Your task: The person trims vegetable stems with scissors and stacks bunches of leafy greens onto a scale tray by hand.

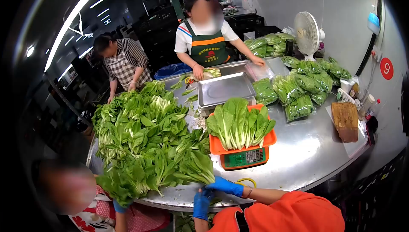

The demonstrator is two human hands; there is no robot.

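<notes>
My right hand (226, 186), in a blue glove, reaches over the near table edge with its fingers closed on the pale stem ends of a bunch of leafy greens (196, 167). Just below it, at the edge, is my left hand (202, 204), also gloved in blue. Its fingers look curled, and what they hold, if anything, is hidden. Yellow scissor-like handles (248, 181) lie beside my right wrist. Beyond my hands, an orange tray (271, 139) full of upright greens (238, 125) rests on a digital scale (246, 158).
A large heap of greens (140, 134) covers the table's left side. Behind the scale sits a metal tray (226, 89). Bagged greens (300, 107), a fan (307, 33) and a brown block (345, 122) are on the right. Several co-workers stand around the table (294, 159).
</notes>
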